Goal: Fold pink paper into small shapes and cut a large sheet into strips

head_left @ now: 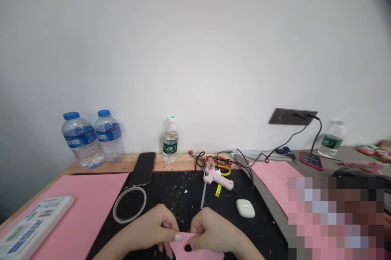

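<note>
over a black cutting mat, the left hand and right hand are pinching a small pink sheet near its top edge, fingers clamped on it, while a pink glue gun and white earbud case are lying just beyond.

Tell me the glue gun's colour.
The glue gun is pink, shown best in the head view.

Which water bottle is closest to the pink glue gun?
The green-label bottle with the white cap, just left of the glue gun. The two blue-capped bottles stand farther left; the other green-label bottle stands far right, past the cables.
</note>
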Demonstrator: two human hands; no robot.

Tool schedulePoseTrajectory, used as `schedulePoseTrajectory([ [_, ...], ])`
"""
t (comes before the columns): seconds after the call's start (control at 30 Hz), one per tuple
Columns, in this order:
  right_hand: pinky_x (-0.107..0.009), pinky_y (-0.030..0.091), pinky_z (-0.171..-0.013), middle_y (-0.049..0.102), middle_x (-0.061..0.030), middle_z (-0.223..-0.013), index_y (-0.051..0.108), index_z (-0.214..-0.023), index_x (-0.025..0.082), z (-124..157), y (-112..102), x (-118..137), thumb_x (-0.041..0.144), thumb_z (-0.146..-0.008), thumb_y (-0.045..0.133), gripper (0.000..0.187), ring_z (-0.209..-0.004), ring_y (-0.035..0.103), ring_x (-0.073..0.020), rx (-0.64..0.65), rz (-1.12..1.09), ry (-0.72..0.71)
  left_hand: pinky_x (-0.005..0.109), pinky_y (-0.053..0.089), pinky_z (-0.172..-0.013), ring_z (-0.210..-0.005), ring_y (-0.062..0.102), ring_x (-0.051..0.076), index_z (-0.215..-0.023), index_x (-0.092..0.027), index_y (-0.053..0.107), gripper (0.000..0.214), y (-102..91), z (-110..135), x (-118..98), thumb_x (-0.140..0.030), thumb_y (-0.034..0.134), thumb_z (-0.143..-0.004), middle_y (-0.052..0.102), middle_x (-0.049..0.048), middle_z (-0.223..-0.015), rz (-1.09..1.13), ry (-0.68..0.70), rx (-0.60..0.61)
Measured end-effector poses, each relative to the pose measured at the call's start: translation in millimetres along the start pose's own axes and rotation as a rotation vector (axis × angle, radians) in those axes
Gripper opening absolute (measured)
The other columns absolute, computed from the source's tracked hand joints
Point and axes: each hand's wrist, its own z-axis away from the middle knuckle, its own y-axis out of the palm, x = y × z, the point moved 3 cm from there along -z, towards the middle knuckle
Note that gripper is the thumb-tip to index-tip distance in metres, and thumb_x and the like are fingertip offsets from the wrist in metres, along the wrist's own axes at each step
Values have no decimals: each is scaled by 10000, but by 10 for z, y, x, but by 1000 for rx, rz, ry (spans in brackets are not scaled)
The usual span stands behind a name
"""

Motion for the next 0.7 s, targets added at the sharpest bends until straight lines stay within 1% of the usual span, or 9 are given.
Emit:
schedulePoseTrajectory([
  [0.13, -126, 204, -324, 417, 64, -470, 509, -527, 138, -2, -7, 23, 270, -611, 657, 215, -415, 338, -48, 13, 21, -40, 166, 380, -398, -410, 609, 127, -611, -114, 676, 170, 30, -13, 0, -221, 574, -693, 701, 52, -533, 45, -17, 13],
  [0.27, -126, 209, -334, 420, 64, -479, 519, -541, 134, -8, -14, 31, 255, -627, 643, 193, -427, 333, -48, 19, 13, -55, 168, 383, -394, -383, 593, 120, -574, -112, 658, 167, 30, -10, 1, -203, 572, -684, 685, 45, -491, 62, -21, -1],
  [0.37, -128, 231, -363, 438, 61, -501, 576, -603, 127, -30, 2, 50, 207, -671, 581, 106, -449, 343, -52, 2, 1, -98, 167, 381, -395, -383, 592, 120, -573, -111, 662, 171, 32, -1, -9, -194, 563, -684, 683, 44, -486, 60, -4, -5],
  [0.43, -130, 250, -393, 451, 59, -526, 603, -654, 126, -50, 27, 70, 154, -695, 521, 96, -473, 352, -53, -18, -7, -159, 170, 385, -399, -387, 594, 121, -577, -111, 669, 168, 47, 4, -18, -189, 561, -679, 682, 41, -485, 55, 5, 2],
  [0.57, -132, 263, -433, 451, 62, -548, 601, -659, 126, -83, 82, 91, 56, -665, 452, 164, -503, 355, -52, -31, -17, -258, 177, 403, -416, -395, 596, 123, -567, -111, 675, 168, 76, 2, -51, -179, 563, -673, 671, 30, -466, 17, 16, -10],
  [0.7, -135, 249, -424, 428, 66, -531, 587, -641, 125, -82, 64, 80, 42, -646, 439, 170, -492, 337, -49, -29, -19, -255, 172, 404, -416, -401, 604, 121, -588, -109, 684, 178, 59, -11, -62, -184, 560, -691, 675, 34, -476, 26, 30, 0],
])
